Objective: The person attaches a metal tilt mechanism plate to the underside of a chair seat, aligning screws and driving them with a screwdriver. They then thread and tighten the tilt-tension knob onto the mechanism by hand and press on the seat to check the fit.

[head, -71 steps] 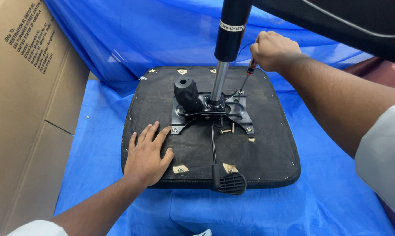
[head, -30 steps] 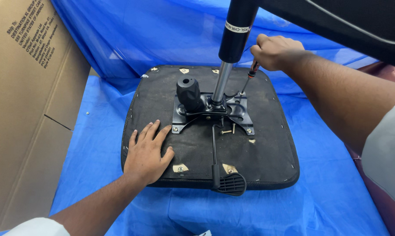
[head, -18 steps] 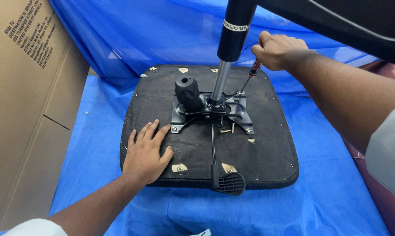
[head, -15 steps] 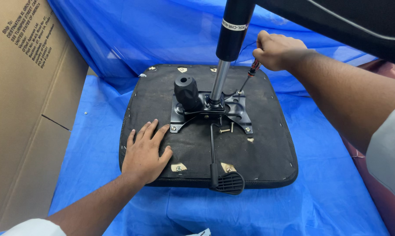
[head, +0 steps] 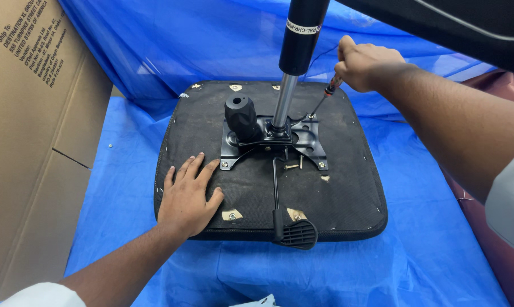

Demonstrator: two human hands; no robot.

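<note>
an upturned office chair seat point(head: 348, 196) is lying on a blue plastic sheet point(head: 433, 250), its black underside facing up. to the seat's left a strip of sheet is lying open before a tall cardboard box point(head: 29, 136); in front of the seat's near edge and to its right the sheet is showing bare. behind the seat the sheet is rising in folds. the left hand point(head: 187, 196) is pressing flat on the seat's near left corner, fingers spread wide and holding nothing. the right hand point(head: 366, 63) is hovering over the seat's far right edge, fingers curled tight around a screwdriver point(head: 325, 98) whose tip is meeting the far right corner of the black metal mounting plate point(head: 302, 142). that plate is sitting mid-seat, carrying a gas lift cylinder point(head: 294, 57), a black knob point(head: 241, 116) and a lever point(head: 291, 227) reaching past the near edge. loose screws point(head: 294, 165) are lying just beside the plate.
</note>
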